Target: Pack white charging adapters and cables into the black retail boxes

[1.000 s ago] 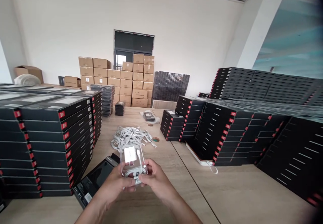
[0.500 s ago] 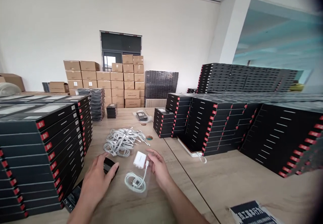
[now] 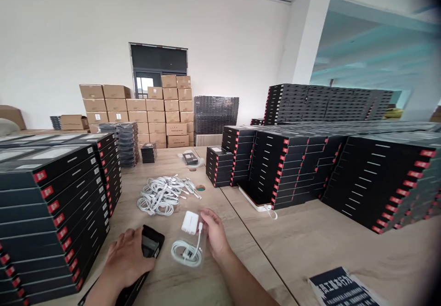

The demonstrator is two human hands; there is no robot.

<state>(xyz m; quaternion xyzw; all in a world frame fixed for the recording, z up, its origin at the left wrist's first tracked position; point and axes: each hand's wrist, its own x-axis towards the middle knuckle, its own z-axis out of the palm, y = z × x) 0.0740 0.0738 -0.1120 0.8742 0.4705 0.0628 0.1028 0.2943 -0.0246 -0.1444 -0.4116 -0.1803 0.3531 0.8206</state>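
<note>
Your left hand (image 3: 126, 257) is now settling onto the black box (image 3: 150, 246), fingers clamping across it; to its right, your right hand (image 3: 217, 237) is pinching the clear tray (image 3: 189, 238), likely feeling light, slick and bendy: keep gripping its edge.

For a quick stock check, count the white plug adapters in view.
1: white adapter, in clear packaging beside the right hand. Stacked black boxes may hide more.
</note>
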